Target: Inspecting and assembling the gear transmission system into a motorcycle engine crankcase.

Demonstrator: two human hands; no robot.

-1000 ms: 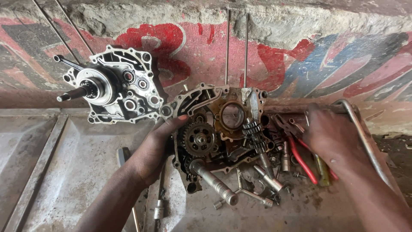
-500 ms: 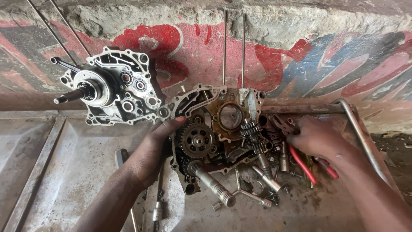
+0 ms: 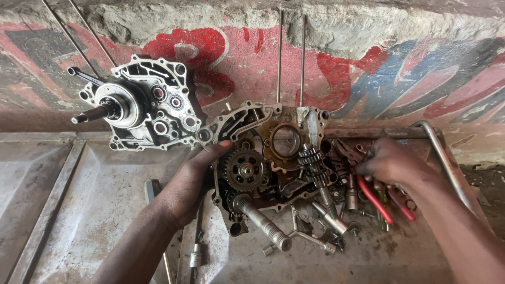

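Wall: a rough painted wall [image 3: 368,79] in red, blue and grey filled the top of the frame.
Tray: a dented metal tray [image 3: 68,210] covered the lower left and centre, grimy and oil-stained.
Engine case: the open engine case [image 3: 273,152] lay at centre frame, its gear [image 3: 245,170] showing left of middle and a splined shaft [image 3: 263,223] sticking out toward the bottom edge.
Other case half: a second case half [image 3: 139,105] with its own shaft leaned against the wall at upper left, well apart from both hands.
Left hand: the left hand [image 3: 192,181] lay against the left edge of the engine case, fingers spread and curled loosely over its rim, thumb tip near the gear; it steadied the case rather than gripping it tight.
Right hand: the right hand [image 3: 392,163] was at right of centre, fingers bent down into the pile of small parts, closer to the case than a second before; I cannot tell what its fingertips had hold of, if anything.
Change: that shift suggested picking through loose parts, while the case itself had not moved.
Pliers: red-handled pliers [image 3: 376,200] lay just under the right hand.
Loose parts: bolts and sockets [image 3: 326,226] lay scattered below the case.
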